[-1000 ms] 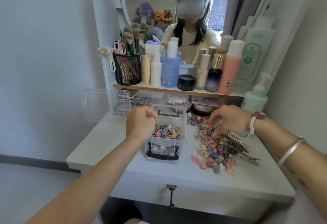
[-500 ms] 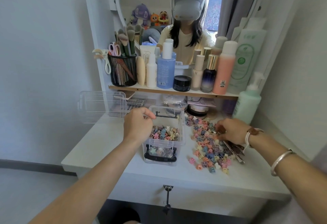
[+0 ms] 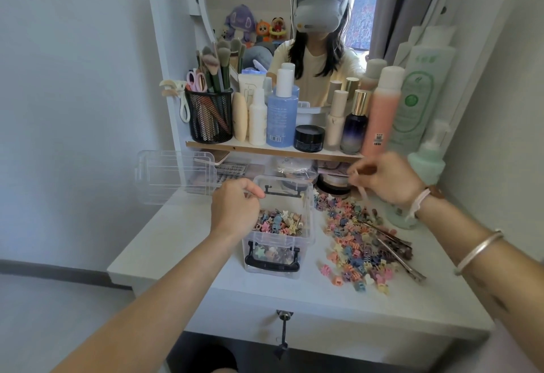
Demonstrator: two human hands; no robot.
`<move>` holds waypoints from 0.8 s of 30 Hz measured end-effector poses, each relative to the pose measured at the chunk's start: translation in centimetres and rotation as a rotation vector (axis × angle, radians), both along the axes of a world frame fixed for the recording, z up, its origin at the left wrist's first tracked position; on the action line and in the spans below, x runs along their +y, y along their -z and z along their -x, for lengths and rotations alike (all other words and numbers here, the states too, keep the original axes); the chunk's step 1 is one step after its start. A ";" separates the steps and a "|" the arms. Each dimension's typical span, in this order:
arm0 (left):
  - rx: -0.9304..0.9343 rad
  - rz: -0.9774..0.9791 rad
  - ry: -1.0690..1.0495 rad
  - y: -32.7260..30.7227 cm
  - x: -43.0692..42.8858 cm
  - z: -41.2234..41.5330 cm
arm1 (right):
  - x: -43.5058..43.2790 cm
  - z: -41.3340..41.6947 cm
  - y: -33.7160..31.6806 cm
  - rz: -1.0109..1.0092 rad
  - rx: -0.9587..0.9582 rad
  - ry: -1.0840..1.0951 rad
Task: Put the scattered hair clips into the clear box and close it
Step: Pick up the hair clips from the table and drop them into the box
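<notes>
The clear box [image 3: 307, 225] stands open mid-desk, partly filled with small coloured hair clips [image 3: 279, 222]. My left hand [image 3: 235, 210] grips its left rim, thumb over the edge. A pile of scattered hair clips [image 3: 353, 246] lies on the desk right of the box, with long metal clips [image 3: 397, 252] at its right side. My right hand [image 3: 388, 181] hangs blurred above the far end of the pile, fingers curled around a few clips, one pale piece sticking out below. The clear lid [image 3: 173, 175] stands at the desk's back left.
A shelf [image 3: 265, 150] behind the box carries bottles, a black jar and a mesh brush cup [image 3: 210, 116]. A green pump bottle [image 3: 424, 172] stands right behind my right wrist. Small items sit under the shelf. A key [image 3: 283, 331] hangs from the drawer front.
My right hand closed on clips in the pile and rose from the desk toward the back. My left hand stayed on the box rim.
</notes>
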State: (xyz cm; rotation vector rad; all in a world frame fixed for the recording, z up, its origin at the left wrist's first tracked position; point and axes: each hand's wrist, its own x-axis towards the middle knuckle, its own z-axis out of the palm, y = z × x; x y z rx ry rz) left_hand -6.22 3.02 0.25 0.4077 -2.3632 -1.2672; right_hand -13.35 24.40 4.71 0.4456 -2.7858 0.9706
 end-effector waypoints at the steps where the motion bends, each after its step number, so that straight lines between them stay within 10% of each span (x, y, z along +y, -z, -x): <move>1: -0.001 -0.003 0.001 0.0 0.0 0.0 | -1.0 -0.5 -0.8 0.184 -0.085 -0.058; 7: 0.009 -0.020 0.015 -0.1 0.2 0.0 | -6.6 -2.4 -0.7 0.421 -0.311 -0.259; 12: 0.001 -0.045 0.026 -0.1 0.1 -0.1 | -3.3 -1.2 -0.9 -0.123 -0.044 -0.062; 17: -0.002 -0.063 0.026 0.0 0.5 0.3 | 1.6 -0.8 1.7 -0.701 -0.283 0.036; 24: -0.001 -0.071 0.025 -0.1 1.0 0.3 | 2.9 -0.5 3.9 -0.684 -0.323 0.075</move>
